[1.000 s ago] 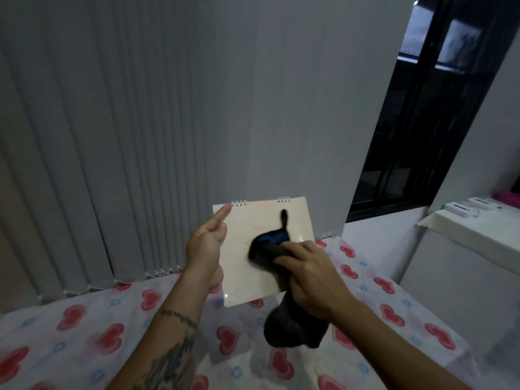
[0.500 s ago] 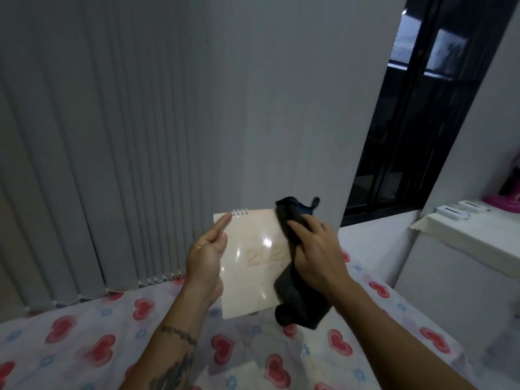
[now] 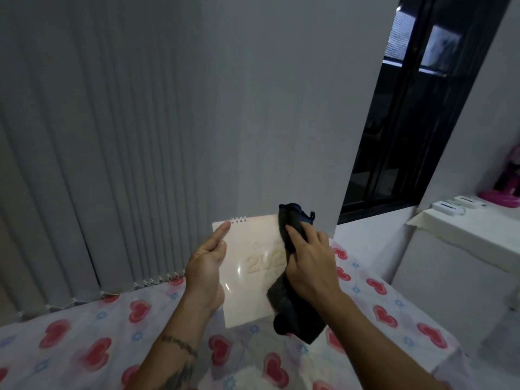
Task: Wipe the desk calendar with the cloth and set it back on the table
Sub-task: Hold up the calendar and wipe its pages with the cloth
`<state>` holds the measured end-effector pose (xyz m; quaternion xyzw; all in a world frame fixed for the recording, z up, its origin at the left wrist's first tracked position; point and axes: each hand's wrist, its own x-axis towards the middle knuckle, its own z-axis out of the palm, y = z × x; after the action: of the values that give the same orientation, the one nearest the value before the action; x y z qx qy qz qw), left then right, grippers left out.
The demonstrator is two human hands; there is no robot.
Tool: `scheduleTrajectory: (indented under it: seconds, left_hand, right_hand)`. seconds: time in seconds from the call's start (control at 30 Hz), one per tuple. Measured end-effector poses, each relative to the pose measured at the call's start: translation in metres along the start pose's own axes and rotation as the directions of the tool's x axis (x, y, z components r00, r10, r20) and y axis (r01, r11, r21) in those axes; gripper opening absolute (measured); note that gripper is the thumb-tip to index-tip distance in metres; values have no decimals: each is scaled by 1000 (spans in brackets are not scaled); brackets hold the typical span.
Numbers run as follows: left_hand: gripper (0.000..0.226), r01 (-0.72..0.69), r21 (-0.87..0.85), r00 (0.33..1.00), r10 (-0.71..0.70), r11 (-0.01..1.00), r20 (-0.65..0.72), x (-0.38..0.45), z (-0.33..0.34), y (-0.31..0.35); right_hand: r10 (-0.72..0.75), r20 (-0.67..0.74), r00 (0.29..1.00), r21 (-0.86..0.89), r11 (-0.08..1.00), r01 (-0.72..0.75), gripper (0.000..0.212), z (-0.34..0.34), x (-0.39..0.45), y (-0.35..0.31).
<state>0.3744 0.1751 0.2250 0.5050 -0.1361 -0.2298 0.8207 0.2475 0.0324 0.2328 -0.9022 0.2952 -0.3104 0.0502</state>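
Observation:
A cream desk calendar [image 3: 250, 280] with a wire spiral along its top and pale gold digits on its cover is held upright in the air above the table. My left hand [image 3: 206, 267] grips its left edge, index finger stretched up toward the spiral. My right hand [image 3: 308, 261] presses a dark cloth [image 3: 294, 313] against the calendar's right side. The cloth bunches above my fingers at the top right corner and hangs down below my palm, hiding that edge of the calendar.
The table [image 3: 84, 344] below wears a white cover with red hearts. Grey vertical blinds [image 3: 112, 136] hang close behind. A dark window [image 3: 399, 136] is to the right, with a white ledge [image 3: 472, 229] holding small white devices [image 3: 444, 206] and a pink object [image 3: 506, 190].
My right hand has swept the cloth from the calendar's middle up to its top right corner, uncovering the digits. My left hand keeps the same hold.

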Motion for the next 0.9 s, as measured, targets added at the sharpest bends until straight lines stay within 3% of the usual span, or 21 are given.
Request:
scheduleTrajectory:
  seconds: [0.07, 0.2, 0.43, 0.73, 0.83, 0.9]
  left_hand:
    - [43, -7, 16, 1000, 7, 1000, 2, -1, 4, -6]
    - [41, -4, 29, 997, 2, 1000, 71, 2, 14, -11]
    - [40, 45, -34, 999, -46, 998, -25, 12, -3, -3]
    - [37, 57, -68, 997, -59, 996, -39, 24, 17, 5]
    - [38, 90, -90, 996, -89, 992, 8, 29, 14, 6]
    - [39, 89, -72, 996, -89, 993, -1, 33, 10, 10]
  right_hand:
    - [-42, -24, 999, 14, 999, 43, 48, 1, -6, -12]
    - [-311, 47, 949, 28, 950, 310, 49, 4, -21, -33]
    - [-45, 31, 998, 1, 999, 45, 47, 0, -4, 16]
    - [-271, 155, 950, -42, 959, 281, 53, 6, -61, -37]
    - [-366, 225, 903, -56, 920, 387, 58, 4, -58, -36]
    - [-355, 253, 900, -80, 919, 385, 58, -1, -49, -24]
